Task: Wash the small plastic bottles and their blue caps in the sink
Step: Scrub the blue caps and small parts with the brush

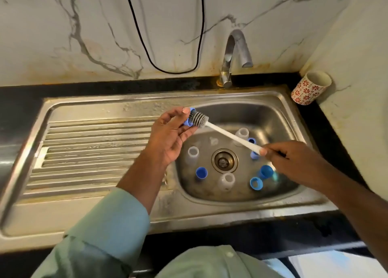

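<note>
One blue cap point(187, 121) half-hidden behind brush bristles point(198, 120) in left hand point(170, 137).

One blue cap point(187, 121) is held around the brush's bristles point(198, 119); bottles point(193, 154) and other caps point(201, 172) lie scattered in the sink basin point(273, 118).

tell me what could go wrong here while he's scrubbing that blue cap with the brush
1. The left hand pinches the blue cap only at its fingertips; the brush could push it out into the sink.
2. The drain looks open, with loose caps lying close by; whether one could lodge there is unclear.
3. The right hand grips the brush at its far end, so control may be weak.
</note>
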The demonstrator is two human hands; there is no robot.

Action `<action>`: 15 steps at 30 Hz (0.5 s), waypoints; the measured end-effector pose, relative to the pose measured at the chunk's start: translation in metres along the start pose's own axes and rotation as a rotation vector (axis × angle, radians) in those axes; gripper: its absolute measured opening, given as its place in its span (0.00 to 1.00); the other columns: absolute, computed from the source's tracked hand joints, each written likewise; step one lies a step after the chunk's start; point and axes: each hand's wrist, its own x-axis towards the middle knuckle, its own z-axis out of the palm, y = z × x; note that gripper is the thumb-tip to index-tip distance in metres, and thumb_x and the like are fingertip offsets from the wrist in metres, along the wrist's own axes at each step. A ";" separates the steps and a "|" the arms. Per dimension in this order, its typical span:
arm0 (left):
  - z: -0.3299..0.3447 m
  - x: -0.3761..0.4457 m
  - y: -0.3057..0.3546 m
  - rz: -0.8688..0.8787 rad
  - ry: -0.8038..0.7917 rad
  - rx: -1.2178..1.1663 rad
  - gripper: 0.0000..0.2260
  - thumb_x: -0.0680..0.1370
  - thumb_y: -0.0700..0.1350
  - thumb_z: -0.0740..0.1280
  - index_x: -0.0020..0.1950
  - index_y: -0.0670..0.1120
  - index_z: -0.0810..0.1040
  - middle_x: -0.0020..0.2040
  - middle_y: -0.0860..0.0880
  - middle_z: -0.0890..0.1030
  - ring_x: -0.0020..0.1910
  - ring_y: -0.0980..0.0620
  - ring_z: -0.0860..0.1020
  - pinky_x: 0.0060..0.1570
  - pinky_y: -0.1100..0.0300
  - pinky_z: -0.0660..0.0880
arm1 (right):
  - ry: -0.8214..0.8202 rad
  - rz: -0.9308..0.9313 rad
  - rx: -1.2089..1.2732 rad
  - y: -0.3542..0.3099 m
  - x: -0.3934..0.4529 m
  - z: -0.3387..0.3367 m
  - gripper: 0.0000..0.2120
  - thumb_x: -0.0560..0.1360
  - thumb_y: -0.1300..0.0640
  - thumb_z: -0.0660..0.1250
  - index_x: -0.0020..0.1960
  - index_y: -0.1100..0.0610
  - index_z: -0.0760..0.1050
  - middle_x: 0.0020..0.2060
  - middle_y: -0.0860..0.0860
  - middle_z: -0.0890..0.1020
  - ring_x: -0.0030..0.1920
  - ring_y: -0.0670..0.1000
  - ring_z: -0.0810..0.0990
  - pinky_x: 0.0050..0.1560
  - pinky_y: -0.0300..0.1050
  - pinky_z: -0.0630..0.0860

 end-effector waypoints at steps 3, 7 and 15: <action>-0.002 -0.005 0.006 0.026 0.083 0.039 0.19 0.68 0.44 0.75 0.57 0.40 0.80 0.51 0.41 0.84 0.51 0.45 0.84 0.51 0.52 0.81 | -0.015 -0.072 -0.066 -0.008 0.002 -0.001 0.11 0.80 0.47 0.62 0.48 0.48 0.82 0.27 0.48 0.77 0.26 0.38 0.72 0.27 0.32 0.67; 0.007 -0.006 0.000 0.047 0.191 0.026 0.17 0.75 0.43 0.73 0.60 0.36 0.79 0.53 0.39 0.84 0.52 0.42 0.84 0.50 0.52 0.82 | 0.035 -0.098 -0.046 -0.001 0.015 -0.007 0.12 0.80 0.47 0.61 0.45 0.49 0.82 0.35 0.50 0.83 0.31 0.45 0.77 0.34 0.42 0.74; 0.033 -0.011 -0.013 0.092 0.317 0.004 0.19 0.73 0.45 0.75 0.61 0.38 0.79 0.53 0.40 0.84 0.51 0.44 0.85 0.50 0.53 0.82 | 0.023 -0.188 -0.031 0.017 0.015 -0.018 0.16 0.80 0.46 0.60 0.41 0.52 0.80 0.34 0.52 0.82 0.36 0.52 0.81 0.43 0.52 0.79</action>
